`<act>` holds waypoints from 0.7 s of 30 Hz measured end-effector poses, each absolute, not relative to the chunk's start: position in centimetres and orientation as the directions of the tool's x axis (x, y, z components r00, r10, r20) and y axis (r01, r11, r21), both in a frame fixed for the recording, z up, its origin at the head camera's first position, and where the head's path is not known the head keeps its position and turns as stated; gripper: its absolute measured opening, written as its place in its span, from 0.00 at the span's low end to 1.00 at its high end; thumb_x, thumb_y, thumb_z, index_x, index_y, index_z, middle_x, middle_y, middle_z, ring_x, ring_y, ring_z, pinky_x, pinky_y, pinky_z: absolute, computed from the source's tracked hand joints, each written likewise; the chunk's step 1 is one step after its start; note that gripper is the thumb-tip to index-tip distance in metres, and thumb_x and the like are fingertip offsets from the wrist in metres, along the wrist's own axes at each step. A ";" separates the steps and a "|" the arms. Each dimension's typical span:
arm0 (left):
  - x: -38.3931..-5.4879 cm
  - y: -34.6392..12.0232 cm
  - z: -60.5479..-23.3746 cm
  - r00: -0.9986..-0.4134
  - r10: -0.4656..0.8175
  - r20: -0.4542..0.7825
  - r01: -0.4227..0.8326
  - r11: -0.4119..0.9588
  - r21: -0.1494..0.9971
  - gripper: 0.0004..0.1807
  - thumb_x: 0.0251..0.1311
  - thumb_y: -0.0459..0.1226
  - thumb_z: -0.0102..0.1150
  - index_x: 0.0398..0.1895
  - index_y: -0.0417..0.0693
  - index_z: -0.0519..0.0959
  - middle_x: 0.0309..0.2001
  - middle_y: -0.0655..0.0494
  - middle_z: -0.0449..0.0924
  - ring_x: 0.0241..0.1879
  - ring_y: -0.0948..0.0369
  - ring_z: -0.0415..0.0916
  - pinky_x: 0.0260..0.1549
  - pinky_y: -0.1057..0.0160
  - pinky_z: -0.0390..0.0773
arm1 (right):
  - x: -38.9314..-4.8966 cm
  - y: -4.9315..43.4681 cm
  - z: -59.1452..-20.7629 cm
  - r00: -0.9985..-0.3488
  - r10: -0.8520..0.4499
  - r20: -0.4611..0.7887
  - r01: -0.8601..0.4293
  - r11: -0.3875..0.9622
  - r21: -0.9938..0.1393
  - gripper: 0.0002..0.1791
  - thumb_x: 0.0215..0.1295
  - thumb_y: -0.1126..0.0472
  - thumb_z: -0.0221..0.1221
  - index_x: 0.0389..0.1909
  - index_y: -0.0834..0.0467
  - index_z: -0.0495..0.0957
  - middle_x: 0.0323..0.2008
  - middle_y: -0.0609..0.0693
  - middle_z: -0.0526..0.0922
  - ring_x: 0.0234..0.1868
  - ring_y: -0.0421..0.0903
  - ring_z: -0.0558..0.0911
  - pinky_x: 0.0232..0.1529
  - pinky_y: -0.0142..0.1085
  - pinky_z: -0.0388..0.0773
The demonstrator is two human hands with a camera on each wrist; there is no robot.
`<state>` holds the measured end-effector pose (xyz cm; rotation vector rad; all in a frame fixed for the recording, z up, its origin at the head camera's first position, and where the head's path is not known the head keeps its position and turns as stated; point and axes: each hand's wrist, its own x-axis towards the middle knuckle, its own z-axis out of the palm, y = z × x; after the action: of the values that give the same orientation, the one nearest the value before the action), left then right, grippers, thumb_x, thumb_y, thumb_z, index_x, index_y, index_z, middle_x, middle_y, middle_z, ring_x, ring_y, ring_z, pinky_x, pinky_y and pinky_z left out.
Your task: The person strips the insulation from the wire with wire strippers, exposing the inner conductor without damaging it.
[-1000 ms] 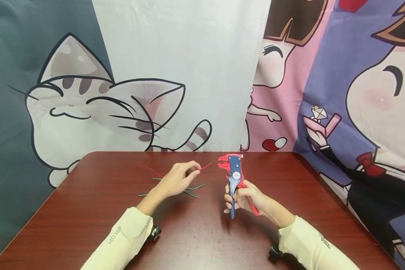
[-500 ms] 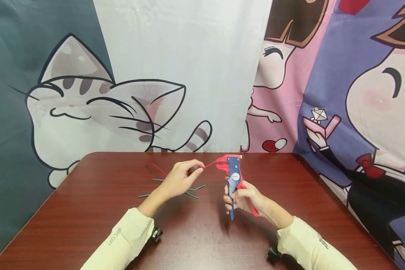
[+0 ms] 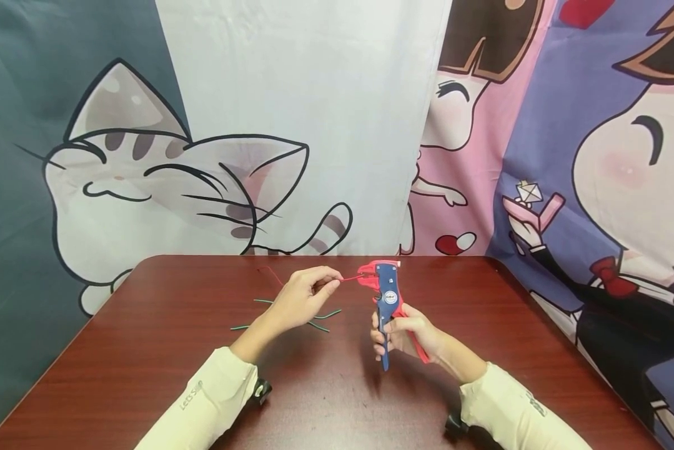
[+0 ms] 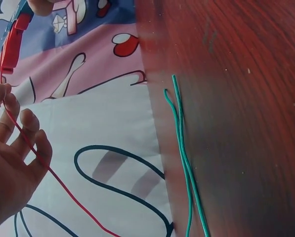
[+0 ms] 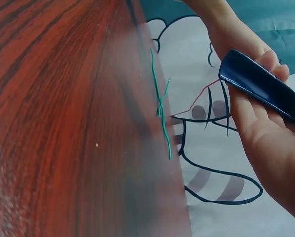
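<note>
A thin red wire (image 4: 68,191) is pinched between the thumb and index finger of my left hand (image 3: 305,297); its long tail trails away behind the hand. The wire's short front end reaches into the red jaws of a blue-and-red wire stripper (image 3: 389,297). My right hand (image 3: 412,334) grips the stripper by its handles, holding it upright above the table. In the right wrist view, the blue handle (image 5: 261,84) lies across the right hand's fingers. Two green wires (image 4: 183,148) lie on the table below my left hand, partly hidden by the forearm in the head view.
The brown wooden table (image 3: 325,400) has its far edge close beyond the hands. Behind it hangs a cloth backdrop (image 3: 314,81) with cartoon figures. Dark wrist cameras sit under both cream sleeves (image 3: 202,400).
My left hand has moved slightly right, bringing the red wire's end into the stripper's jaws. The stripper has shifted a little left, and its jaws have come closer together.
</note>
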<state>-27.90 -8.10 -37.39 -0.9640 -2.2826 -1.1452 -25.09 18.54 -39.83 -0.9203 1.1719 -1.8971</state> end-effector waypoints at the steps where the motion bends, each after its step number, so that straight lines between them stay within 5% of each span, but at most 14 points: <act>1: -27.9 -8.1 -37.4 -0.681 0.397 0.615 0.730 0.428 0.532 0.05 0.69 0.38 0.58 0.43 0.55 0.83 0.23 0.67 0.69 0.20 0.67 0.62 0.22 0.67 0.65 | -25.1 18.5 -39.8 -0.493 -0.847 0.199 0.197 -0.331 -0.923 0.13 0.64 0.69 0.43 0.46 0.60 0.71 0.33 0.51 0.79 0.35 0.46 0.83 0.46 0.45 0.80; 21: -27.5 -7.8 -37.2 -0.694 0.403 0.597 0.719 0.445 0.535 0.06 0.69 0.39 0.58 0.44 0.54 0.83 0.21 0.65 0.66 0.21 0.62 0.64 0.22 0.66 0.63 | -25.0 18.1 -40.2 -0.491 -0.851 0.188 0.202 -0.321 -0.925 0.12 0.65 0.68 0.42 0.45 0.59 0.71 0.32 0.50 0.78 0.34 0.46 0.83 0.44 0.44 0.80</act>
<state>-27.52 -7.81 -37.23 -0.9500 -2.3177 -1.1300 -25.01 18.07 -40.16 -0.9119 1.1827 -1.8863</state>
